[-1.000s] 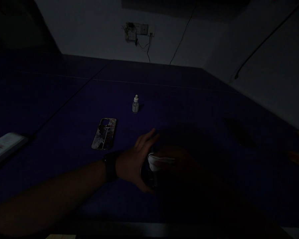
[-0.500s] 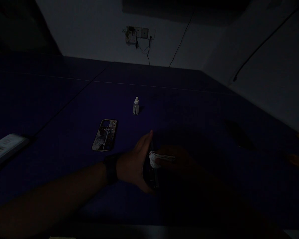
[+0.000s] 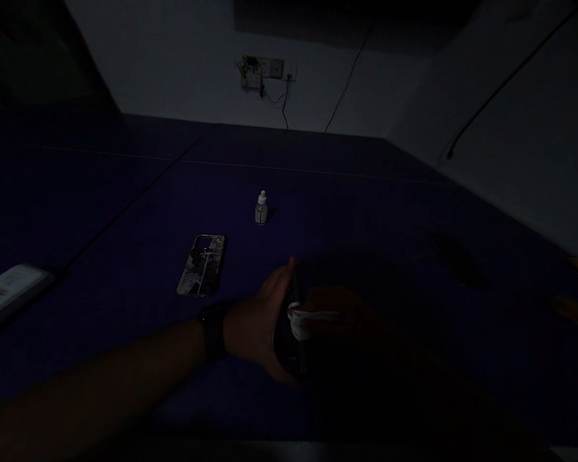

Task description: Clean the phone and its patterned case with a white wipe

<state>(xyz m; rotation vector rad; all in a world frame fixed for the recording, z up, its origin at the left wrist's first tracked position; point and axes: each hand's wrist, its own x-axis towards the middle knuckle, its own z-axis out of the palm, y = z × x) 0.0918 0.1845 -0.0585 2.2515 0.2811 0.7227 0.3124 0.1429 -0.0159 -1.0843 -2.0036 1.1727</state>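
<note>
My left hand [image 3: 257, 333], with a dark watch [image 3: 214, 330] on its wrist, grips a dark phone [image 3: 288, 350] by its edges, tilted up on its side. Deep in shadow, my right hand [image 3: 334, 308] pinches a folded white cloth [image 3: 299, 324] and presses it against the phone's face. A patterned phone case [image 3: 202, 266] with a camera cut-out lies flat to the left of my hands. Beyond them a small clear dropper bottle [image 3: 261, 208] with a white cap stands upright. The right fingers are only partly visible in the dark.
A white power strip or box [image 3: 12, 292] lies at the far left, with a dark cord behind it. On the right lies a dark flat object [image 3: 457, 258]. Wall sockets [image 3: 264, 69] with plugs and cables are beyond the purple table [image 3: 347, 212].
The cloth has moved slightly down along the phone with my right hand. My left hand keeps its hold. The whole view has shifted slightly.
</note>
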